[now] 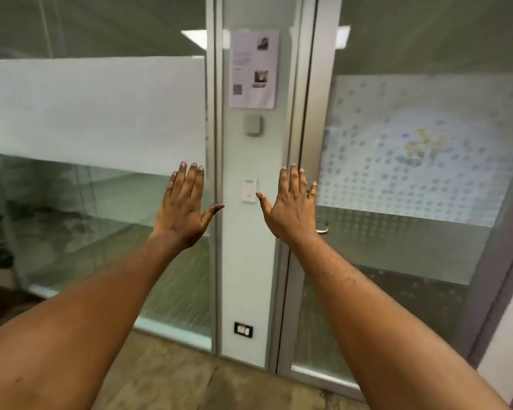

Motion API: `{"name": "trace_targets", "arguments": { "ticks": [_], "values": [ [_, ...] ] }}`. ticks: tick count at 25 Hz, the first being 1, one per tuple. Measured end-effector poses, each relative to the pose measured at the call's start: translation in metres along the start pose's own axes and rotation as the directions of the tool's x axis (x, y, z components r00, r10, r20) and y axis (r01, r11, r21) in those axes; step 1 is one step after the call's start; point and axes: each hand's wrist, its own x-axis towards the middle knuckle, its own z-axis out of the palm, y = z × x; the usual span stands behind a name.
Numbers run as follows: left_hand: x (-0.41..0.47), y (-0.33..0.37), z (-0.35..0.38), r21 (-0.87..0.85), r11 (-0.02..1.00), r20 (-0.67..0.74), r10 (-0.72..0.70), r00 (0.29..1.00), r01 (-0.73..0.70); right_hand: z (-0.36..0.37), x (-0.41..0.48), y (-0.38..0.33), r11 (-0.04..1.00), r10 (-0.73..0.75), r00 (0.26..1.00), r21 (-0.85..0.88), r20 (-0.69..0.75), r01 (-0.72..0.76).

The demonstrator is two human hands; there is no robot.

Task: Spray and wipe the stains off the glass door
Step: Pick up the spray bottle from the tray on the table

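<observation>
Both hands are up and empty! Left hand and right hand are spread flat, fingers straight, holding nothing. The door stands to the right, with a yellowish stain in the upper part of its dotted film. The glass looks stiff, slick and breakable: I'd press evenly and steady it by the handle. No spray or cloth in sight.

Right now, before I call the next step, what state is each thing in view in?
left hand: open, fingers straight, holding nothing.
right hand: open, fingers straight, holding nothing.
glass door: closed.
stains: yellowish smears on the dotted frosted band, not yet wiped.
door handle: untouched.
paper notice: stuck flat on the pillar.
</observation>
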Motion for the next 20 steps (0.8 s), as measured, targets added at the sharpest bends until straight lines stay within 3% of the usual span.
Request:
{"name": "trace_targets", "arguments": {
  "ticks": [5,10,20],
  "values": [
    [-0.058,-0.019,0.015,0.17,0.983,0.089,-0.083,0.993,0.067,0.048,-0.035,-0.021,0.997,-0.039,0.99,0.065,0.136,0.03],
    [-0.127,-0.028,0.02,0.197,0.969,0.194,-0.189,0.963,0.15,0.085,-0.08,-0.05,0.99,-0.098,0.958,0.123,0.27,0.067],
    [-0.341,-0.085,-0.022,0.215,0.874,0.373,-0.486,0.791,0.435,0.114,-0.221,-0.178,0.941,-0.251,0.852,0.321,0.46,0.104]
  ]
}}
